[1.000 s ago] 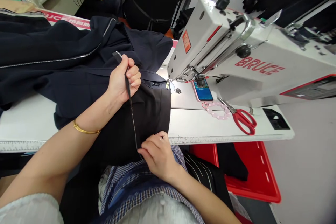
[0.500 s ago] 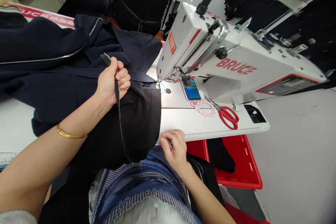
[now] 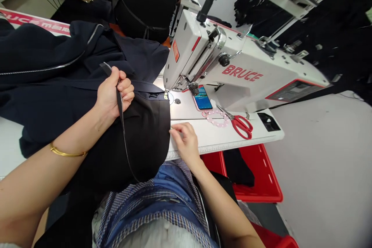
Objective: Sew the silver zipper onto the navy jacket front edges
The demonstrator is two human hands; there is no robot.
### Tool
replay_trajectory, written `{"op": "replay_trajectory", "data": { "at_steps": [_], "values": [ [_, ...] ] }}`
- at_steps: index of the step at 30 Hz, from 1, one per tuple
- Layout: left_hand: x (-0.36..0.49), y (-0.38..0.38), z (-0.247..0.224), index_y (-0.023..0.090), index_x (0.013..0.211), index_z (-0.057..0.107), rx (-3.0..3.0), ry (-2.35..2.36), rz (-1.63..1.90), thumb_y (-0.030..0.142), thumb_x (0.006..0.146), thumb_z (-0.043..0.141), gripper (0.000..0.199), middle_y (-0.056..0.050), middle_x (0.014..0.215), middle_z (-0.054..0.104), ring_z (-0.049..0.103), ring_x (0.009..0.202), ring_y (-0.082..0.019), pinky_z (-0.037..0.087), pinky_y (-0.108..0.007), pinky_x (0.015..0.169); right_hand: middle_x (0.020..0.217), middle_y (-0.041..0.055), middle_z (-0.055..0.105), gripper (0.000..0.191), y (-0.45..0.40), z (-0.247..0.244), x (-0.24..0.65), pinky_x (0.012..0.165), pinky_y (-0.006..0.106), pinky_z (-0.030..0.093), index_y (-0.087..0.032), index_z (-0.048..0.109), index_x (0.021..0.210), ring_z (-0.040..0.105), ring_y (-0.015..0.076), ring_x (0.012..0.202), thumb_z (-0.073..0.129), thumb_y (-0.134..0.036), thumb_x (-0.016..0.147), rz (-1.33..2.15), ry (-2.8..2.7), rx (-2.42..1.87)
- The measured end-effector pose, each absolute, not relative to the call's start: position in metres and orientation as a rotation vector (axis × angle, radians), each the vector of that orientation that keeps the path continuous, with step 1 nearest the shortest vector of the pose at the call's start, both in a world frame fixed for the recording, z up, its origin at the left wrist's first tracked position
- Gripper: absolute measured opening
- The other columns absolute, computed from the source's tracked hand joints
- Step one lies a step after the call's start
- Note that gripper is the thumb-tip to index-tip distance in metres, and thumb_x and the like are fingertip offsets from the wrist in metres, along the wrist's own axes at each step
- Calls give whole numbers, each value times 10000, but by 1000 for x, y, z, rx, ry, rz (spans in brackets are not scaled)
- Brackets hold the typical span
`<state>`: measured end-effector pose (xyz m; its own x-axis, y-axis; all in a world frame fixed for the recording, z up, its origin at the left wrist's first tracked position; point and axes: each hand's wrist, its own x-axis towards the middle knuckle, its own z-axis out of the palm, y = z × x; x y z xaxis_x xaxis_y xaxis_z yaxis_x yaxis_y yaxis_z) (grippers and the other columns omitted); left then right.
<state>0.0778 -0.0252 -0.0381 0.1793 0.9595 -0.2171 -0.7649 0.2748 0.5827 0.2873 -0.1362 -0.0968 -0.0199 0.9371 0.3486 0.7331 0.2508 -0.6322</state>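
Note:
My left hand (image 3: pixel 116 91) is closed around a dark zipper (image 3: pixel 123 124) with metal teeth; one end sticks up above the fist, and the rest hangs down over a black garment (image 3: pixel 142 135). The upper edge of this garment, with a navy strip, lies under the needle area of a white sewing machine (image 3: pixel 215 62). At the garment's right edge, my right hand (image 3: pixel 186 141) has thumb and forefinger pinched together on the fabric. Behind my left hand a navy garment (image 3: pixel 66 97) is spread, with another metal zipper (image 3: pixel 69 64) along it.
On the machine bed lie a phone (image 3: pixel 203 99), a pink bead bracelet (image 3: pixel 217 119) and red-handled scissors (image 3: pixel 241 126). A ruler strip (image 3: pixel 215 147) runs along the table's front edge. Below right stands a red crate (image 3: pixel 263 174) with dark cloth inside. A person in black (image 3: pixel 148 0) is beyond the table.
My right hand has moved up from the table's front edge to the garment's right edge. My left hand still holds the zipper. The whole view has shifted slightly.

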Motion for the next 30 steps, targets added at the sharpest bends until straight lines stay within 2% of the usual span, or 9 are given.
{"op": "replay_trajectory", "data": {
  "at_steps": [4, 8, 11, 15, 18, 23, 30],
  "values": [
    [77, -24, -39, 192, 615, 420, 402, 623, 1286, 371, 942, 252, 409, 61, 384, 272, 188, 335, -44, 205, -147, 308, 782, 34, 572, 145, -130, -98, 282, 737, 347, 345, -180, 545, 783, 493, 183, 774, 453, -225, 886, 199, -2080, -1629],
    [76, -24, -40, 192, 620, 417, 394, 628, 1299, 375, 940, 269, 397, 61, 392, 266, 193, 341, -46, 195, -156, 320, 708, 15, 515, 194, -174, -100, 296, 693, 324, 359, -182, 477, 743, 455, 151, 693, 362, -166, 898, 268, -2091, -1467],
    [77, -24, -41, 184, 618, 410, 416, 646, 1304, 375, 941, 262, 403, 64, 385, 259, 193, 339, -44, 192, -156, 314, 708, 13, 520, 130, -205, -104, 299, 692, 325, 375, -184, 494, 778, 466, 145, 691, 412, -145, 871, 247, -2075, -1359],
    [78, -25, -40, 186, 615, 400, 441, 664, 1308, 381, 943, 240, 414, 65, 379, 271, 195, 338, -43, 205, -150, 311, 747, 19, 571, 63, -206, -115, 285, 780, 373, 375, -190, 551, 889, 503, 149, 716, 519, -169, 838, 63, -2116, -1271],
    [78, -24, -40, 191, 617, 401, 446, 654, 1322, 386, 943, 237, 413, 67, 375, 274, 192, 336, -42, 201, -148, 315, 729, 13, 579, 39, -196, -122, 278, 769, 370, 353, -193, 549, 853, 492, 149, 696, 520, -172, 838, 32, -2148, -1278],
    [77, -23, -42, 188, 612, 415, 449, 648, 1338, 378, 944, 248, 417, 64, 387, 265, 196, 337, -39, 189, -153, 328, 677, 0, 500, 118, -209, -120, 289, 661, 317, 375, -201, 476, 749, 466, 143, 659, 425, -159, 847, 248, -1883, -1361],
    [77, -22, -43, 180, 606, 421, 434, 654, 1356, 383, 942, 252, 428, 63, 392, 256, 182, 347, -45, 177, -160, 334, 694, -20, 405, 134, -221, -117, 339, 577, 261, 371, -209, 408, 752, 436, 121, 622, 383, -208, 884, 96, -1491, -1574]
  ]
}}
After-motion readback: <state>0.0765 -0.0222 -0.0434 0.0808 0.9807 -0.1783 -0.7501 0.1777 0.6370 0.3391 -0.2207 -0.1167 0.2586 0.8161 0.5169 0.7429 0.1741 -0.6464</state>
